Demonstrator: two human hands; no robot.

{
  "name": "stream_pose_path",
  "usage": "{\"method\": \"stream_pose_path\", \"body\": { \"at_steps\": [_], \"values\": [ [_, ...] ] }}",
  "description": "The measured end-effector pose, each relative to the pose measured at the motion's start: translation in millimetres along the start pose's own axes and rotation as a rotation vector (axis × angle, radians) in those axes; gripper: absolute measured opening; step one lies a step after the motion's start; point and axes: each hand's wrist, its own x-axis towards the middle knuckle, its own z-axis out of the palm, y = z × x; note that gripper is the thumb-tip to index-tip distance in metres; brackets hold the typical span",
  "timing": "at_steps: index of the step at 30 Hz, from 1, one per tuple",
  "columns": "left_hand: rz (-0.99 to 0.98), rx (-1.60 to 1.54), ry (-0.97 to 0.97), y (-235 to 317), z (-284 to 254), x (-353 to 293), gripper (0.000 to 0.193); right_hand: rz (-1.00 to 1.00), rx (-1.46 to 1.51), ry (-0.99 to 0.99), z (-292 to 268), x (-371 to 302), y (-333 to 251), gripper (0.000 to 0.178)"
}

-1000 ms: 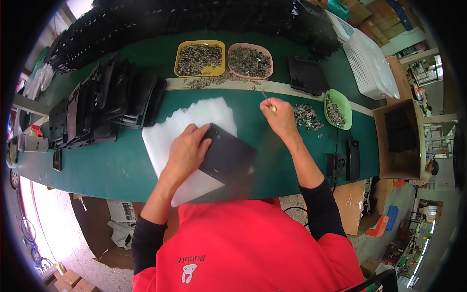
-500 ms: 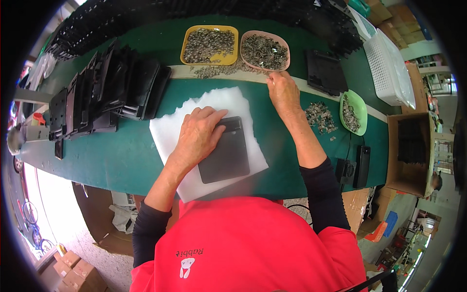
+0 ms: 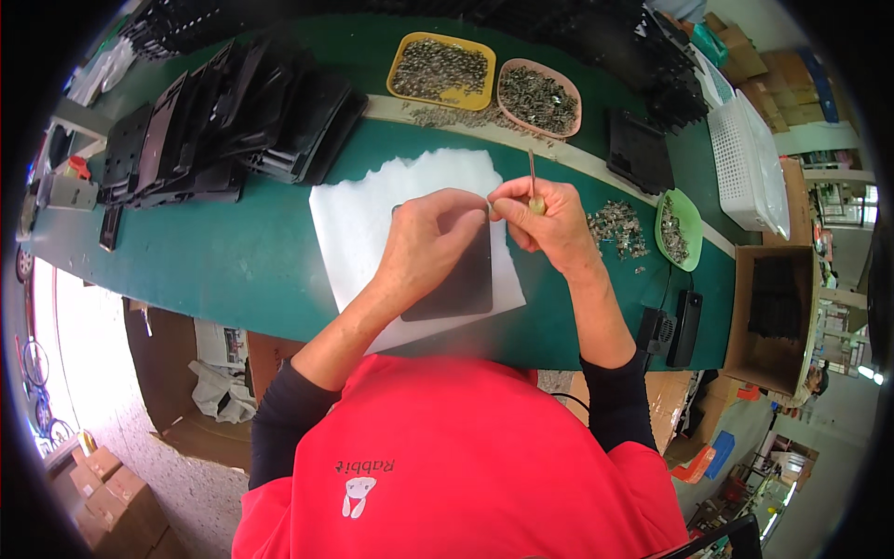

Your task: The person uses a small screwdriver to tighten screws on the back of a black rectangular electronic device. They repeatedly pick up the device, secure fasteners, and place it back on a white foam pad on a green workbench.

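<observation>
A dark flat rectangular panel (image 3: 456, 289) lies on a white foam sheet (image 3: 349, 224), partly covered by my left hand. My left hand (image 3: 424, 238) hovers over the panel, its thumb and fingertips pinched. Its tips meet those of my right hand (image 3: 551, 224) above the panel's upper right corner. Whatever small piece lies between the fingertips is too small to make out. Closed in my right hand is a slim tool (image 3: 532, 166) with a thin metal shaft pointing away from me and a yellowish end by the fingers.
Beyond the foam stand a yellow tray (image 3: 395, 82) and a pink tray (image 3: 578, 116) of small metal parts. Loose parts (image 3: 616, 228) and a green bowl (image 3: 691, 224) lie to the right. Black panels (image 3: 223, 121) are stacked at left, a white basket (image 3: 740, 154) at far right.
My right hand has come back from the pink tray to the panel's corner, with the slim tool now visible in it. My left hand has lifted off the panel and moved right to meet it.
</observation>
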Motion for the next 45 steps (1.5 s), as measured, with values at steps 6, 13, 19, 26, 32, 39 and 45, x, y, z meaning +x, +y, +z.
{"method": "stream_pose_path", "body": {
  "at_steps": [6,13,19,26,32,39,45],
  "values": [
    [-0.295,-0.401,-0.092,7.6,-9.2,-4.4,0.019,-0.389,-0.515,0.020,17.2,-9.2,-9.4,0.009],
    [-0.351,-0.499,-0.193,-2.3,-11.3,-0.3,0.021,-0.436,-0.590,0.000,17.8,-10.7,-16.9,0.010],
    [-0.299,-0.423,-0.239,1.1,-12.6,1.5,0.021,-0.332,-0.559,-0.051,9.9,-10.1,-20.4,0.013],
    [-0.299,-0.557,-0.122,-4.1,-1.2,-4.3,0.017,-0.004,-0.214,0.045,8.6,-14.1,-2.9,0.009],
    [-0.278,-0.394,-0.073,-0.4,0.1,-7.4,0.017,-0.025,-0.120,0.137,20.2,-17.1,4.8,0.008],
    [-0.197,-0.345,-0.052,10.3,-3.6,-4.4,0.018,-0.068,0.136,0.173,28.6,-16.7,10.7,0.009],
    [0.249,0.840,0.165,-12.6,2.8,-34.6,0.057,-0.142,-0.443,0.107,-1.9,-4.1,5.1,0.008]
  ]
}}
